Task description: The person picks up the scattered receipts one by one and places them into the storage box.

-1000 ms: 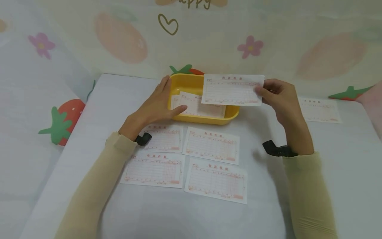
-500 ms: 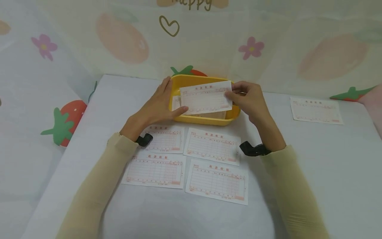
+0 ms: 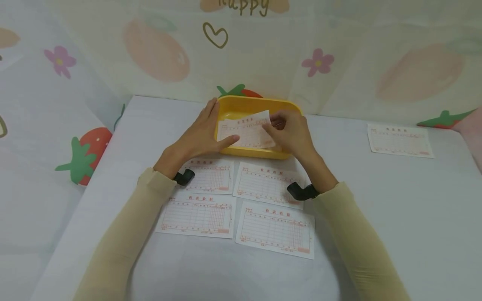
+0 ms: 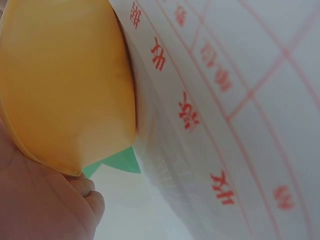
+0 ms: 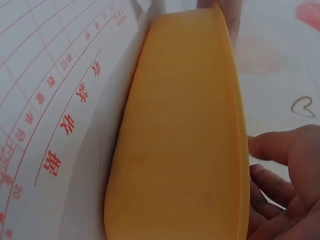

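Note:
At the back middle of the table stands a yellow plastic tray [image 3: 260,154] with printed receipt slips inside. My left hand [image 3: 197,133] rests against its left end in the head view, fingers straight along the outside and thumb reaching over the front rim. The right hand [image 3: 293,129] reaches into the tray's right part and pinches the right edge of a white receipt slip [image 3: 246,131] with red print. That slip lies tilted over other slips, which it mostly hides. In the right wrist view the tray's side wall [image 5: 175,135] covers what the fingertips hold.
In front of the tray several receipt slips lie in two rows, such as one front-left slip [image 3: 196,215] and one front-right slip [image 3: 275,230]. Another slip [image 3: 400,140] lies far right. Behind the table hangs a patterned cloth [image 3: 263,62].
My right hand has moved left and down, bringing the receipt slip from above the tray's right end into the tray onto the other slips. The left hand has stayed at the tray's left end.

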### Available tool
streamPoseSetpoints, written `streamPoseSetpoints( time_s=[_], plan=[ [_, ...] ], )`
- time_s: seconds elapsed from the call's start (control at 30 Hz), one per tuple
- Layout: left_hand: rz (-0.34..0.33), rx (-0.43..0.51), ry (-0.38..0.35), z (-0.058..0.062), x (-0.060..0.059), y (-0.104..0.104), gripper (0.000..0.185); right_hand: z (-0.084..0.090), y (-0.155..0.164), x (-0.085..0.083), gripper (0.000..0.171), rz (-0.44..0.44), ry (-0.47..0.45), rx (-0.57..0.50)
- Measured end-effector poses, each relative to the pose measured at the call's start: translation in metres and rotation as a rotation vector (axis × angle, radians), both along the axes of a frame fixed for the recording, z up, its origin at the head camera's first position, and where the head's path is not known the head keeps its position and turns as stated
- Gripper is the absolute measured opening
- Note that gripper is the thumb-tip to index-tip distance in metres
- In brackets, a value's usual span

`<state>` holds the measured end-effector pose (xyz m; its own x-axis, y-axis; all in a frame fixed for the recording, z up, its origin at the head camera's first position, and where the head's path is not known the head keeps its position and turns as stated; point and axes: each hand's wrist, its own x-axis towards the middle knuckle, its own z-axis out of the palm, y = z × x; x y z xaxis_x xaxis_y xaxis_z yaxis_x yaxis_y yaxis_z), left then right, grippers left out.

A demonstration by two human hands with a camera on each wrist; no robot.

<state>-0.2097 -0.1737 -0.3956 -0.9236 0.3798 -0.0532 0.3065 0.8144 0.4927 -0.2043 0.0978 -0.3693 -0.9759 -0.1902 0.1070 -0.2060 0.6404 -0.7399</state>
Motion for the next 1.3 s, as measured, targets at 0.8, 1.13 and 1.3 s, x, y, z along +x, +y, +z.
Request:
streamPoseSetpoints(
  time_s=[0.8,1.13,1.3],
  plan=[
    [0.001,-0.009,-0.001,-0.002,-0.002,-0.001,0.123,0.018,0.033,0.011,0.076,0.117,0.038,0.197],
    [0.003,-0.015,0.0,-0.001,-0.001,0.001,0.122,0.018,0.082,0.014,0.064,0.057,0.097,0.182],
    [0.001,-0.007,0.008,-0.002,0.0,0.001,0.122,0.012,0.101,0.019,0.06,0.027,0.086,0.192]
  ],
)
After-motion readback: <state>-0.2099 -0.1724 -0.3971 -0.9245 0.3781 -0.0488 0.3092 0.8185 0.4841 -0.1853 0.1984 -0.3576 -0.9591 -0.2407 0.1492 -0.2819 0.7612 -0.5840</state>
